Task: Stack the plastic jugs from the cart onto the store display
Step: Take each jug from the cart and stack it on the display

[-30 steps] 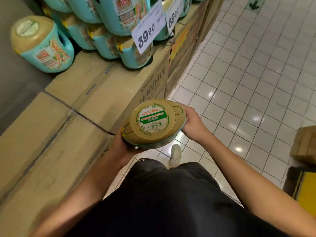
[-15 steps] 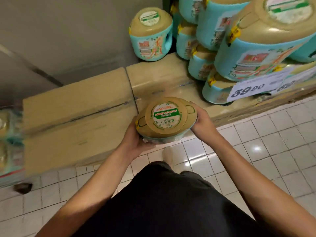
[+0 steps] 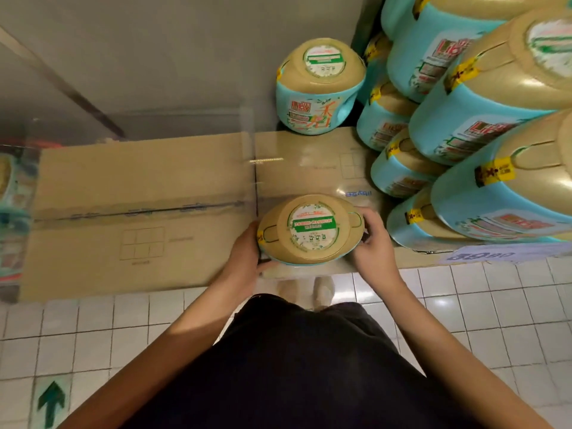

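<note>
Head view: left hand and right hand clamp the jug between them, over the cardboard boxes. Placing step, by my read. Next, set it down upright, snug against the stacked jugs just right of the hands.

The person wears a plain black garment, pale shoes, forearms bare.

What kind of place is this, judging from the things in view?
Most likely a supermarket aisle: many identical turquoise jugs stacked on cardboard cartons, a price tag at the display's edge, and a white tiled floor with a painted green arrow.
</note>
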`<state>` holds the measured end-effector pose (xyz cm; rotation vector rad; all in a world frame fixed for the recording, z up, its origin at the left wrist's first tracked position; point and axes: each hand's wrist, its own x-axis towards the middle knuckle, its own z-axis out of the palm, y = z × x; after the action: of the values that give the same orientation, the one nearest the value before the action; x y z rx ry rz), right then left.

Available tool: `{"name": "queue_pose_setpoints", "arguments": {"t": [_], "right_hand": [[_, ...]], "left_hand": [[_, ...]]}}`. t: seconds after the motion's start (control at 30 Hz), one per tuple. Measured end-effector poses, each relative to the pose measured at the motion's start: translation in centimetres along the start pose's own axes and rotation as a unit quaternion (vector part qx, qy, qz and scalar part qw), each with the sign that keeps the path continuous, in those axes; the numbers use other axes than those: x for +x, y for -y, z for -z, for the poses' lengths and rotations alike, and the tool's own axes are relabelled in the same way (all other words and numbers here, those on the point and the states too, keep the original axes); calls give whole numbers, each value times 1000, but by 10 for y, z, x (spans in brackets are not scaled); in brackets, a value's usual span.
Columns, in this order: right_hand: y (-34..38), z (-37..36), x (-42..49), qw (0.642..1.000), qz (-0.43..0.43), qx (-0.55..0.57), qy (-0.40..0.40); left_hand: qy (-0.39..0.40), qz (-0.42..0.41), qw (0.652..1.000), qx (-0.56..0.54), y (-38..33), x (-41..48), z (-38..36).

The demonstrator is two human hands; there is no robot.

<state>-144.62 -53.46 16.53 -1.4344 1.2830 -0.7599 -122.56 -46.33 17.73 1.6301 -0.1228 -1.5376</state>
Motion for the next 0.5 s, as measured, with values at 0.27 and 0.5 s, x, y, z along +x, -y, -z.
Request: {"name": "queue_pose_setpoints", "arguments": {"t": [0.27, 0.5], "right_hand": [[-15, 8, -19, 999, -29, 44, 3], [-11, 3, 16, 996, -61, 52, -45]], "left_hand": [[30, -181, 982, 38, 43, -7, 34], [3, -274, 948, 163, 34, 11, -1]]}}
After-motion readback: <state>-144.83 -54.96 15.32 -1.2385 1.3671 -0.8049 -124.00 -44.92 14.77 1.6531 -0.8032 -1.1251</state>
